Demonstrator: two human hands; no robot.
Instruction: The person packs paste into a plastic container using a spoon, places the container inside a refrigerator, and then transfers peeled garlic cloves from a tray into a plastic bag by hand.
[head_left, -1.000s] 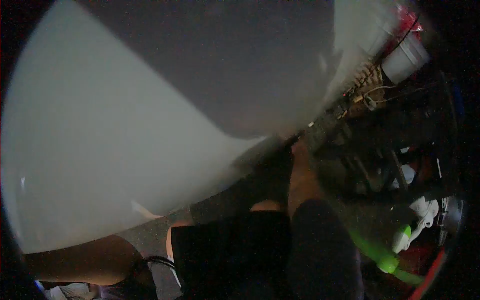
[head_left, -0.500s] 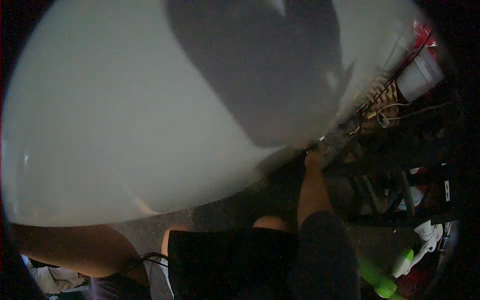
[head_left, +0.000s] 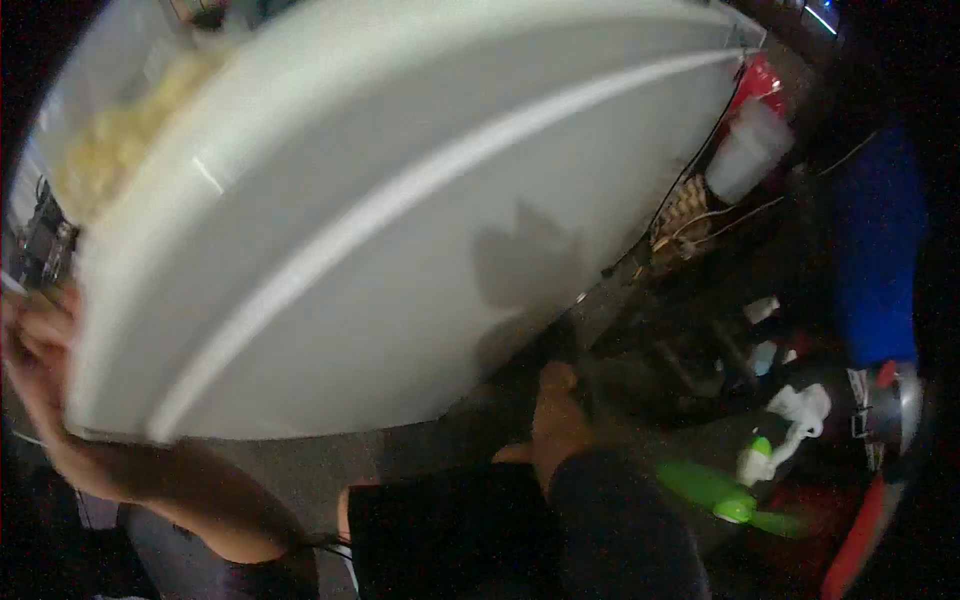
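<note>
A large white box-shaped appliance (head_left: 400,330), with a pale ridge curving along its side, fills most of the view. At the far left, my left hand (head_left: 45,335) is at the appliance's edge, its fingers bent against it; blur hides the finer detail. My right arm reaches down to the lower edge of the appliance. There my right hand (head_left: 558,378) is low, in deep shade, and its fingers are hidden in the dark. Whether it touches anything cannot be made out. A shadow falls on the white side above it.
A clear bag of yellowish pieces (head_left: 120,140) is at the upper left, on or behind the appliance. To the right are a whitish container (head_left: 750,150), cables (head_left: 730,210), a green bladed thing (head_left: 730,505), a white crumpled bag (head_left: 800,410) and a blue surface (head_left: 880,250).
My view has drawn back from the appliance, showing its ridge and upper edge. My left hand has come into sight at the left. The shadow on the white side is smaller. My right hand stays low.
</note>
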